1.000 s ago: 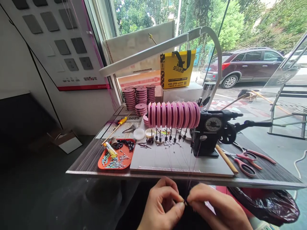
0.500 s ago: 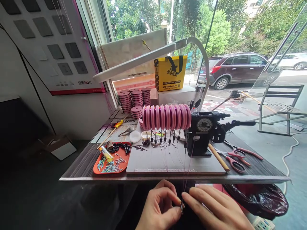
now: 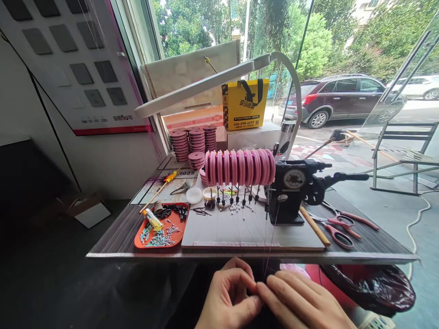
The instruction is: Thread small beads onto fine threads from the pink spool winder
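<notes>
Below the table's front edge, my left hand [image 3: 233,292] is closed in a pinch, thumb against forefinger. My right hand [image 3: 303,297] meets it from the right, fingers pressed together and fingertips touching the left ones. Thin purple line [image 3: 266,262] runs down from the tabletop to where the fingertips meet; its end and any small part there are hidden. Above my hands, a black hand-cranked winding machine [image 3: 286,196] with a dial carries a row of pink foam spools [image 3: 240,167]. Small black clips or stoppers [image 3: 237,199] hang below the spools on line.
An orange tray [image 3: 139,240] of small tackle parts sits left of a pale board [image 3: 206,233]. White beads [image 3: 236,208] lie on that board. Scissors [image 3: 339,235] and a wooden stick [image 3: 315,226] are at right. A bagged bin [image 3: 384,288] stands below.
My right fingertips have moved left to meet my left ones. The small shiny piece that showed in the left pinch is now covered. The view has shifted slightly.
</notes>
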Demonstrator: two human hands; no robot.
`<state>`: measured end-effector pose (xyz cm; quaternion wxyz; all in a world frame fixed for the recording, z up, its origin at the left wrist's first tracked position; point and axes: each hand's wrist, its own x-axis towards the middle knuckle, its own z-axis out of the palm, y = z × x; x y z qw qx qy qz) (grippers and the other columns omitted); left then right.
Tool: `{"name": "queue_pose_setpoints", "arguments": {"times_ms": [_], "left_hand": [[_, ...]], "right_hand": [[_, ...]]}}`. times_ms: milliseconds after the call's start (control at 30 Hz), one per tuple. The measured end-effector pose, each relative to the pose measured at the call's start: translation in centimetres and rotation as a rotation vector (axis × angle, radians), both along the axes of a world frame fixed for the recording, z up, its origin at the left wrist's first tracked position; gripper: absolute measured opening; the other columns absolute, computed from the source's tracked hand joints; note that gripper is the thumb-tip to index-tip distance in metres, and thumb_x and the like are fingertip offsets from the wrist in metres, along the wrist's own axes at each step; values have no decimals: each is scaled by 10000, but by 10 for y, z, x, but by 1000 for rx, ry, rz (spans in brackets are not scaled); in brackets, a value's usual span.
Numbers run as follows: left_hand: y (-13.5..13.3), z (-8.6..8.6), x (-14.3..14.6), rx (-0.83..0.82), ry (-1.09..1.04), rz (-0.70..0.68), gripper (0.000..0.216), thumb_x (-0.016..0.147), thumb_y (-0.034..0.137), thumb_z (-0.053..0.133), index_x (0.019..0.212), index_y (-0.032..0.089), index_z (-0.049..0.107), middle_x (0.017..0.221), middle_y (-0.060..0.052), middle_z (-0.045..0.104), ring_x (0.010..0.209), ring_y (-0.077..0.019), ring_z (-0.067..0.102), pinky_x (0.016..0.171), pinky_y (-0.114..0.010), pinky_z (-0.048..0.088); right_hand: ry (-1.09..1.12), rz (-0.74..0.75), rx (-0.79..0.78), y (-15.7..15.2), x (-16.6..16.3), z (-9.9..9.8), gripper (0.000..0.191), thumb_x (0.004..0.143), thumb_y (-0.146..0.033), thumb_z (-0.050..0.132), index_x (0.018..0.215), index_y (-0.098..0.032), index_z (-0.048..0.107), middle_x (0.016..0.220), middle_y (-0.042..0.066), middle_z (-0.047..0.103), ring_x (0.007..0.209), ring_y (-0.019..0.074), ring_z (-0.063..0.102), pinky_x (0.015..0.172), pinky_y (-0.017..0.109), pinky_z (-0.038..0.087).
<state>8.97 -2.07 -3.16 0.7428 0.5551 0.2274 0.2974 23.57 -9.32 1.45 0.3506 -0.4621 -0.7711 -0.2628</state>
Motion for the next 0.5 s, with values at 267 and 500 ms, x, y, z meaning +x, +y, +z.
{"name": "queue_pose_setpoints", "arguments": {"times_ms": [267, 500], "left_hand": [[-1, 3, 4, -141, -60, -8, 225, 625, 335, 760, 608, 133, 663, 761, 20, 464, 389, 29, 412, 385, -145, 261], [1, 1, 5, -307, -39, -7, 205, 477, 4, 569, 542, 167, 675, 701, 21, 502, 477, -47, 450, 364, -153, 319]], "right_hand": [[574, 107, -704, -3, 15, -26, 125, 864, -211, 539, 756, -172, 588, 710, -9, 588, 634, 83, 561, 573, 150, 433], [769, 107, -777, 3, 10, -21, 182, 885, -235, 491, 757, -177, 607, 714, -7, 581, 648, 95, 555, 587, 160, 418]]}}
